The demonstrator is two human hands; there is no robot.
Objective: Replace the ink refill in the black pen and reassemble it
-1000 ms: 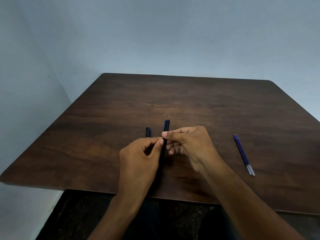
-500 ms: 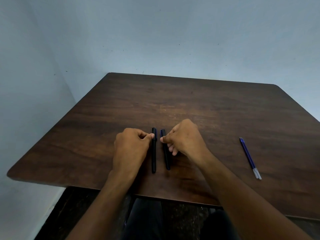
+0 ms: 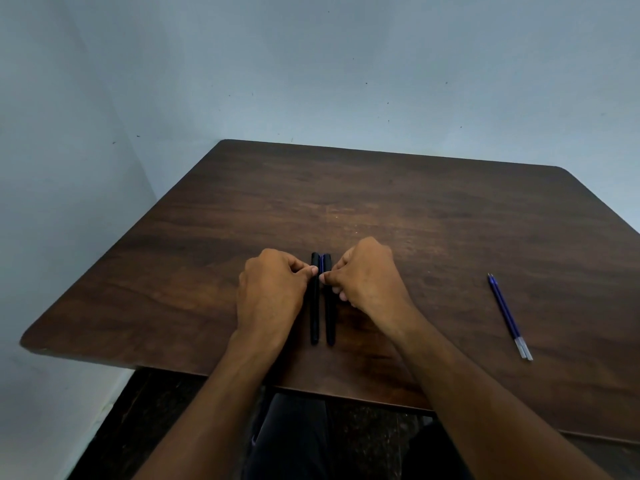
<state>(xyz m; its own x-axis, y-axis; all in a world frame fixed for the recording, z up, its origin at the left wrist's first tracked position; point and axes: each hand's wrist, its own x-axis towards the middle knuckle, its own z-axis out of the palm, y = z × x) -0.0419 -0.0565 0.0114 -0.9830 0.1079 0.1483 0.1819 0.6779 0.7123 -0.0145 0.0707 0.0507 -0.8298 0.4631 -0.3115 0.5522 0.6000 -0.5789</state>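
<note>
Two black pens lie side by side on the wooden table [image 3: 415, 216], pointing away from me. My left hand [image 3: 272, 292] pinches the left black pen [image 3: 314, 313] near its far end. On the right black pen [image 3: 329, 317], which shows a blue strip along its upper part, my right hand [image 3: 367, 275] pinches at about the same height. The two pens nearly touch. Two blue ink refills [image 3: 508, 317] with clear tips lie together on the table far to the right, away from both hands.
The table stands in a corner, with pale blue walls behind it and to the left. Its near edge [image 3: 207, 367] runs just below the pens. My dark-clothed lap [image 3: 294, 441] shows under the table edge.
Both hands lowered the pens from a raised position onto the table. Since half a second ago the two pens have been brought closer together.
</note>
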